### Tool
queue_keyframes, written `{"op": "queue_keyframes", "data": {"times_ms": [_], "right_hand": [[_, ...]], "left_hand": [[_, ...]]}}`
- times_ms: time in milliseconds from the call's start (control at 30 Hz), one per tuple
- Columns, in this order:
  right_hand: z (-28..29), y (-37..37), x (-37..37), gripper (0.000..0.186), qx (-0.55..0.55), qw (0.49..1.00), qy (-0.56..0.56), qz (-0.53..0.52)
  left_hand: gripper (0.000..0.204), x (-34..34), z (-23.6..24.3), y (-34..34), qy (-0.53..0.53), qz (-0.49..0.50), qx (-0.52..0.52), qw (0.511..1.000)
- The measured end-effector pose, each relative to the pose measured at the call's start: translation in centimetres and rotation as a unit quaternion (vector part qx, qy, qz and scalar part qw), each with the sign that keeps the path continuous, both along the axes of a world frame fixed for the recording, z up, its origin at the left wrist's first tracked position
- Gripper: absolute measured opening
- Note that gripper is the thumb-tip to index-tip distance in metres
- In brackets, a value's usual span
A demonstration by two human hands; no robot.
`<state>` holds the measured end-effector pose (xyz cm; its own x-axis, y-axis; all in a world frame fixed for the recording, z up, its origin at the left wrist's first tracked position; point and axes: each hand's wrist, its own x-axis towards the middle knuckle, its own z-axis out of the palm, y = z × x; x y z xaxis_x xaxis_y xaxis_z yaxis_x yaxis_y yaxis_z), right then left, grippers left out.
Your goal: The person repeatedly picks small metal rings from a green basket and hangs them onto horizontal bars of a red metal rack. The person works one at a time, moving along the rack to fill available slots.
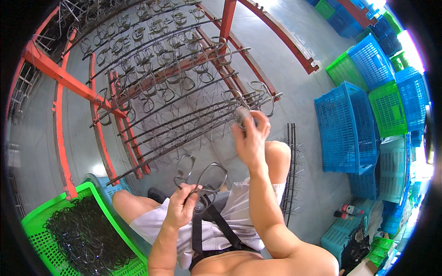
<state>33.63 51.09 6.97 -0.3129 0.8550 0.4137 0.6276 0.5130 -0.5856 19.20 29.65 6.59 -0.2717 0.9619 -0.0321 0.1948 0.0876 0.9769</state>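
My left hand (182,204) is closed round several looped pieces of bent metal wire (212,178), held low in front of my lap. Their loops stick up and to the right of my fingers. Farther forward, my right hand (251,133) reaches to the near right end of the rack's bars. Its fingers are curled on a bent metal wire piece (240,115), partly hidden by the hand and a little blurred. Just beyond it, another wire loop (264,94) hangs on the end of a dark bar (193,135).
Rows of similar loops hang on bars across a red metal rack (66,78). At lower left, a green basket (103,195) holds a heap of dark wire pieces (87,234). Dark spiked bars (291,170) lie on the floor at right, near stacked blue crates (336,131).
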Motion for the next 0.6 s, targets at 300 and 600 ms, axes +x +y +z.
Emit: {"op": "queue_keyframes", "data": {"times_ms": [300,600], "right_hand": [[1.2,-0.8,1.0,0.020,-0.351,0.793,0.263,0.423],[-5.8,0.1,-5.8,0.023,-0.337,0.814,0.470,-0.055]], "left_hand": [[0.051,-1.6,-0.7,-0.3,-0.185,0.073,-0.049,0.979],[0.033,-0.2,-1.6,-0.8,-0.322,0.134,-0.064,0.935]]}}
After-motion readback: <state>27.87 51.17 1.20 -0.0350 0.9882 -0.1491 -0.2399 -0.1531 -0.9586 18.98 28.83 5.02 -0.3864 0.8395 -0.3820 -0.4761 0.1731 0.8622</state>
